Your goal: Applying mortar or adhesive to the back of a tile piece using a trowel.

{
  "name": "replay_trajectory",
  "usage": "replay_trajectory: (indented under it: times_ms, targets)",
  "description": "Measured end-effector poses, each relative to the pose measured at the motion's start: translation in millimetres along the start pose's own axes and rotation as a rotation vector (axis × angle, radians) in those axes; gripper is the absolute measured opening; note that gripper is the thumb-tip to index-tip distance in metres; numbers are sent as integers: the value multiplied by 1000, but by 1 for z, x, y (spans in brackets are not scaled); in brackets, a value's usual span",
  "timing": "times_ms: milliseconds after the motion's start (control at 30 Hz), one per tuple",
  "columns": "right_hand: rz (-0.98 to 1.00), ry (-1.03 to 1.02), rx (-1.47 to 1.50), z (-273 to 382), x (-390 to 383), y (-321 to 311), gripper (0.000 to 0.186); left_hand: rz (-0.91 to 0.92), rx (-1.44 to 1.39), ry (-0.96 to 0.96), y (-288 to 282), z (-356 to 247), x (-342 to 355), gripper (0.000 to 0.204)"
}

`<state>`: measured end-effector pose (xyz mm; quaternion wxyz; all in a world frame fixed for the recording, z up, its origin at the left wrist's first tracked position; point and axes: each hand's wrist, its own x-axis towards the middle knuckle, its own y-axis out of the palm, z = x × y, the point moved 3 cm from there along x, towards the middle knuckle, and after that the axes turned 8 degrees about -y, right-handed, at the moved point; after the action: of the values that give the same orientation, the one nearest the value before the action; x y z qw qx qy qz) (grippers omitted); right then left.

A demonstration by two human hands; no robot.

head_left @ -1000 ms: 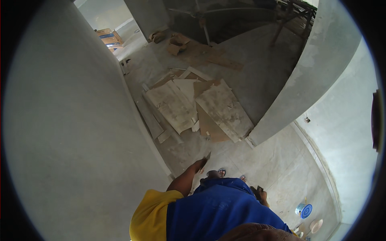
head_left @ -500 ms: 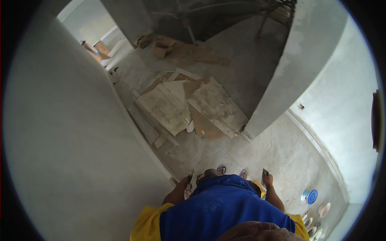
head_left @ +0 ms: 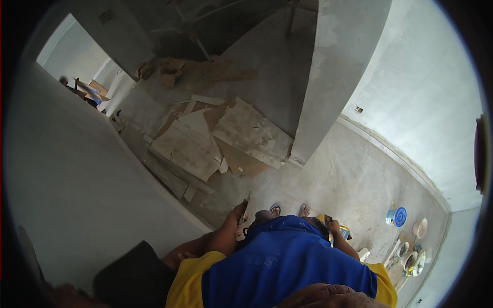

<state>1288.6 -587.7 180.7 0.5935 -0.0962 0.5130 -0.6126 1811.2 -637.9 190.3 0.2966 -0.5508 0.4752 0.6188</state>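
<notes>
Out in front of my left side, my left hand [head_left: 238,210] is closed round a thin flat tool, seen nearly edge-on, that looks like a putty knife [head_left: 249,196]. My right hand [head_left: 334,226] grips a small dark flat-bladed tool, apparently a scraper [head_left: 327,219], at waist height. Just beside and below that hand is a yellow, white and blue container [head_left: 341,234], partly hidden by my arm and shirt. Another person's dark sleeve [head_left: 131,272] and bare forearm come in from the lower left, against my left arm.
A grey wall [head_left: 102,174] runs close along my left. Ahead lie dusty boards and cardboard sheets [head_left: 251,128], beside a pillar [head_left: 328,82]. At right stand a blue-lidded bucket [head_left: 400,217], a pale bowl [head_left: 420,228] and several smaller containers. A person [head_left: 77,90] shows through the far doorway.
The view has swung, so the boards and pillar sit further left. The other person's sleeve and forearm have come in at lower left. Both my hands still hold their tools.
</notes>
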Motion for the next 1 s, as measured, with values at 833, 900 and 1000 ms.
replay_trajectory:
  times_ms: [833,900,1000]
  targets:
    - [28,82,111,-95,94,-95,57,-265,371,72,161,59,-46,60]
    - [36,-9,113,-83,109,-107,56,-273,370,57,164,73,-49,63]
    - [71,-51,98,-68,126,-112,55,-269,343,47,165,94,-55,64]
